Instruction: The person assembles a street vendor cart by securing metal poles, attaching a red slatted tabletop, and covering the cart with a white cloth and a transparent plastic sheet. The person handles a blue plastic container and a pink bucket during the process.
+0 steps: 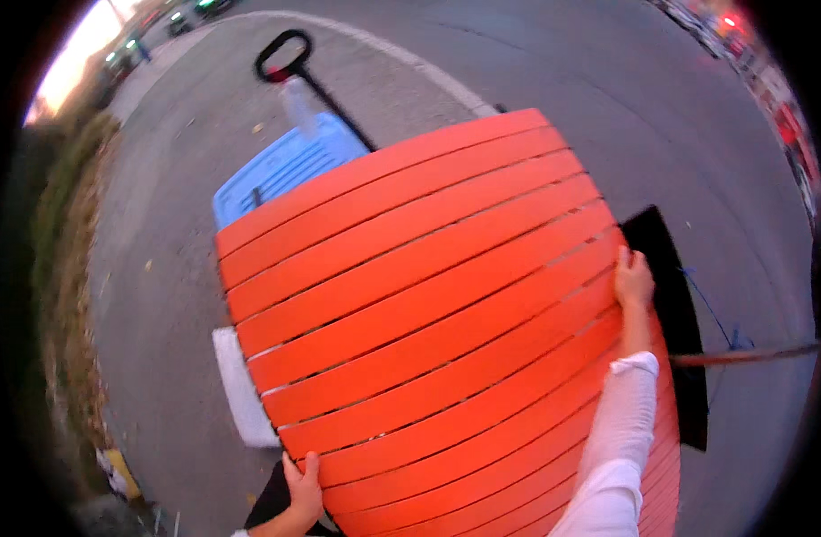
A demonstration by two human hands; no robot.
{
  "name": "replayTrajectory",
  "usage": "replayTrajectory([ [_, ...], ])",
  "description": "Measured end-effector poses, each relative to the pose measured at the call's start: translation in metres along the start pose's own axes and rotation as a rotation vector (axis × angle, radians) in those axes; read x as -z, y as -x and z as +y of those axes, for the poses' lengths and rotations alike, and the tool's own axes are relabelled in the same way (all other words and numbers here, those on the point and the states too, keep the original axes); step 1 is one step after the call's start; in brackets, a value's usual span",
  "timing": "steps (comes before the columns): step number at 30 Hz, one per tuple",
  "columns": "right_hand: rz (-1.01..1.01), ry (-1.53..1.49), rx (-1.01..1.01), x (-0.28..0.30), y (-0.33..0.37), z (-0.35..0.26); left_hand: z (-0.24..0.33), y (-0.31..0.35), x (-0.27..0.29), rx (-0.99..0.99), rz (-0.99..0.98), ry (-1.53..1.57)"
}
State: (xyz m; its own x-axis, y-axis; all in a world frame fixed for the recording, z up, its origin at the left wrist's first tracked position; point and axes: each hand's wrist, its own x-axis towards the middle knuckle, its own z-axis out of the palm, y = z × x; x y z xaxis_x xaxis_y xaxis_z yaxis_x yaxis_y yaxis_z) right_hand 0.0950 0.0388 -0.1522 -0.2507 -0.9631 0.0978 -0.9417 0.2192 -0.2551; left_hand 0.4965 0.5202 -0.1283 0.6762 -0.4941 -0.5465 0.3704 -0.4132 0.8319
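Note:
A large orange slatted tabletop (428, 304) fills the middle of the view, with narrow gaps between its slats. My left hand (305, 490) grips its left edge near the bottom, fingers partly hidden under the rim. Farther up on the opposite side, my right hand (634, 279) is closed on the right edge. Past the far left corner, a blue plastic ribbed lid or crate (285, 166) sticks out, with a clear bottle-like object (298, 106) above it. Whatever supports the tabletop is hidden beneath it.
A black loop handle (285, 55) on a pole rises beyond the far edge. A white block (245, 389) shows at left, and a black panel (674, 322) with a brown rod (746, 355) at right. Asphalt (160, 295) surrounds everything; plants (57, 242) border the left, parked vehicles the far right.

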Motion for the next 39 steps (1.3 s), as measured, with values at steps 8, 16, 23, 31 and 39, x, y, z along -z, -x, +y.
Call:
replayTrajectory([
  [8,-0.025,0.25,0.116,-0.008,-0.007,-0.029,0.03,-0.03,0.013,-0.1,-0.107,0.037],
  [16,-0.039,0.146,-0.127,-0.022,-0.024,-0.08,0.083,-0.143,0.004,-0.233,-0.127,0.003],
  [23,0.035,0.381,-0.159,-0.029,-0.032,-0.09,0.099,-0.139,0.008,-0.18,-0.156,-0.216],
  [31,-0.09,-0.214,0.016,-0.06,-0.142,-0.243,0.172,-0.277,-0.004,-0.003,-0.146,0.037],
  [39,-0.024,-0.115,-0.067,-0.095,-0.187,-0.225,0.169,-0.293,0.001,-0.078,-0.03,0.057],
])
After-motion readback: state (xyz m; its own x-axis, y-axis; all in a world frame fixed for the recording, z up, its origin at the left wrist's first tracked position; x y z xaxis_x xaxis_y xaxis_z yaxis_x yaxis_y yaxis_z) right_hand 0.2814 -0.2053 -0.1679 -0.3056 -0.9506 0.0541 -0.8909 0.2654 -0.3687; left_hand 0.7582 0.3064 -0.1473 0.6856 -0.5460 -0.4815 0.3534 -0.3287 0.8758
